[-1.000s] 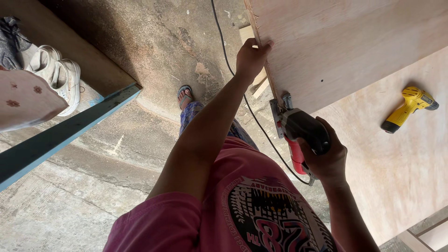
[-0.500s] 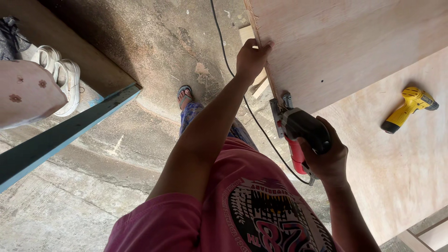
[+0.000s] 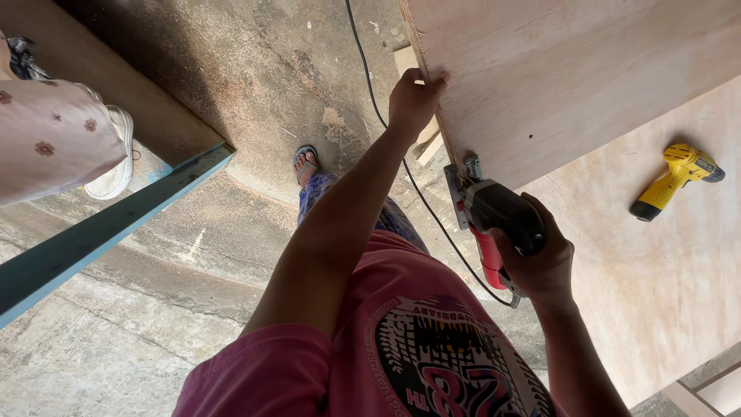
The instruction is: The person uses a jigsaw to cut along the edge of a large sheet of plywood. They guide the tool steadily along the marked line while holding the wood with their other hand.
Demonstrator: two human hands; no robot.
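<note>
Hands almost same as moment ago. Left hand (image 3: pixel 413 96) fingers pinch edge of big pale plywood sheet (image 3: pixel 571 73). Right hand (image 3: pixel 540 262) fingers wrap red and black jigsaw (image 3: pixel 494 224), saw at sheet edge, barely farther along. Person in flowered cloth (image 3: pixel 54 139) steps closer.

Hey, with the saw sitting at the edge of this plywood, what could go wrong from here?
1. The left hand grips the pale plywood sheet on the edge where the red-and-black jigsaw in the right hand sits; the blade may reach its fingers.
2. The black cord trails near the sandalled foot; it might snag.
</note>
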